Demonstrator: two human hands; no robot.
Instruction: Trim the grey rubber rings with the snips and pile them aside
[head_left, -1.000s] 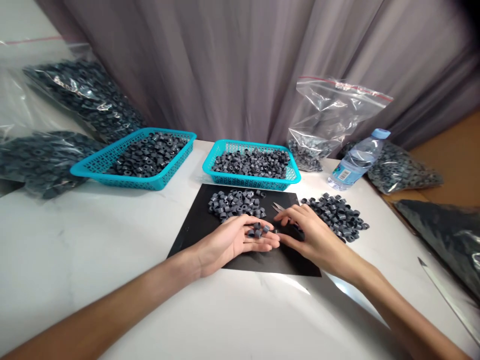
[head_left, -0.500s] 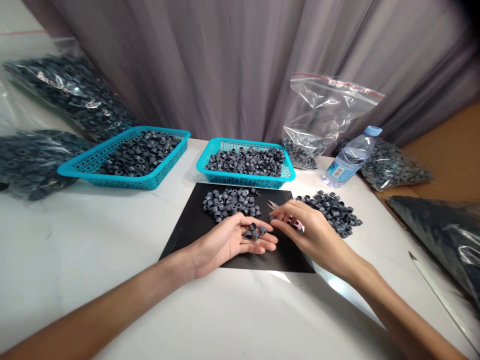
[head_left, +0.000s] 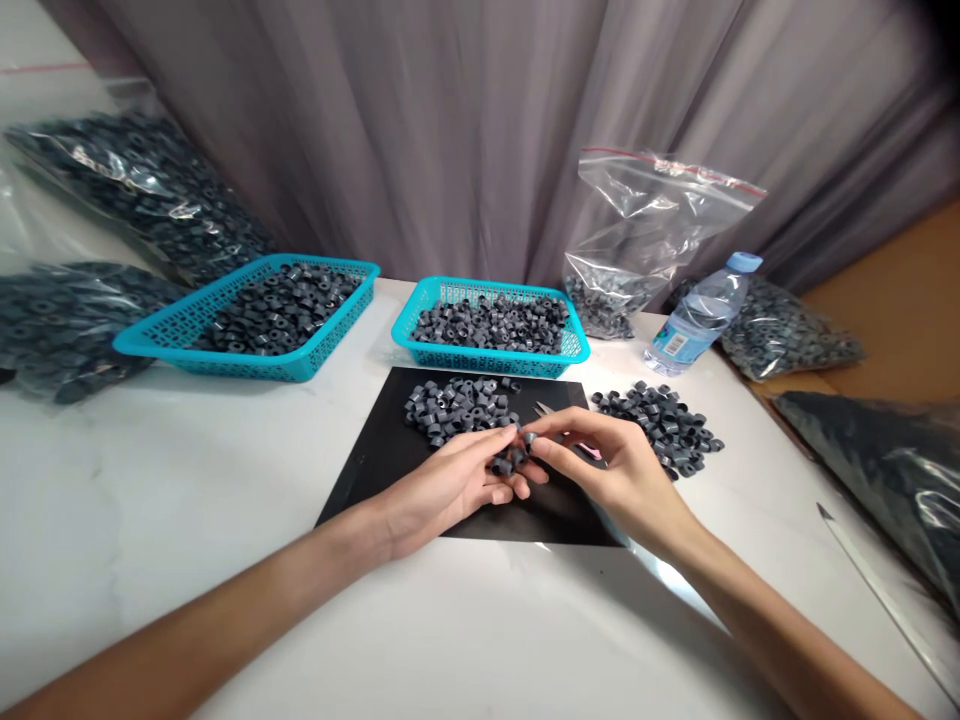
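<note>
My left hand point(head_left: 469, 475) is palm up over the black mat point(head_left: 367, 470), its fingers curled around several small dark grey ring-shaped plastic caps point(head_left: 504, 465). Between the thumb and fingertips of my right hand point(head_left: 600, 450) is one more grey cap point(head_left: 528, 441), held right at the left hand's fingers. Behind the left hand lies a pile of the same caps point(head_left: 457, 405) on the mat. Small scissors with pink handles point(head_left: 590, 452) lie partly hidden behind my right hand. A second pile of caps point(head_left: 667, 425) is on the white table to the right.
Two turquoise baskets point(head_left: 300, 368) point(head_left: 491, 362) full of caps stand at the back. Clear bags of caps point(head_left: 142, 180) lean at the left. A zip bag point(head_left: 637, 230), a water bottle point(head_left: 697, 320) and more bags are at the right, near a long flat strip point(head_left: 877, 580).
My right hand has moved left with its cap to meet my left hand. The left hand's fingers and thumb have closed in around the caps on its palm.
</note>
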